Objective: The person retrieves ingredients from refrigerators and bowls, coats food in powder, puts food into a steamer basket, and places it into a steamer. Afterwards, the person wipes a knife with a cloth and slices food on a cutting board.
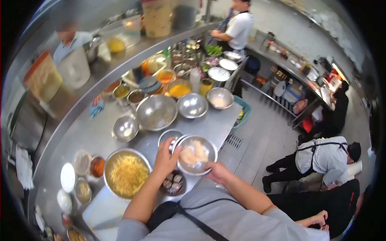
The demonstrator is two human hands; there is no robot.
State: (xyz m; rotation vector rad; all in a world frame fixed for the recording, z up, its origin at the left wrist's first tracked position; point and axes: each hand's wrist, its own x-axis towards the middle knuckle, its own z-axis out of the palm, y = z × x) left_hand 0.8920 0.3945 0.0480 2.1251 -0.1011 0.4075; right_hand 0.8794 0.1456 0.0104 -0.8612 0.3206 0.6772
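Observation:
A metal bowl (213, 149) with pale pink pieces (194, 152), perhaps raw meat or fish, is held over the steel counter in front of me. My right hand (217, 173) grips its lower right rim. My left hand (165, 158) is closed at its left rim, fingertips partly hidden. Just behind sits a smaller metal bowl (164, 137), partly covered by the held one. Below my hands is a dark bowl with greyish chunks (173, 183). To the left of my left forearm stands a large metal bowl of shredded yellow food (128, 173).
Several metal bowls line the counter's far side, including a wide bowl (156, 113). A white cutting board (100, 213) lies at front left. A shelf (132, 50) with tubs runs above. Co-workers stand behind the counter and bend at right (321, 158); a teal basket (242, 110) hugs the counter's end.

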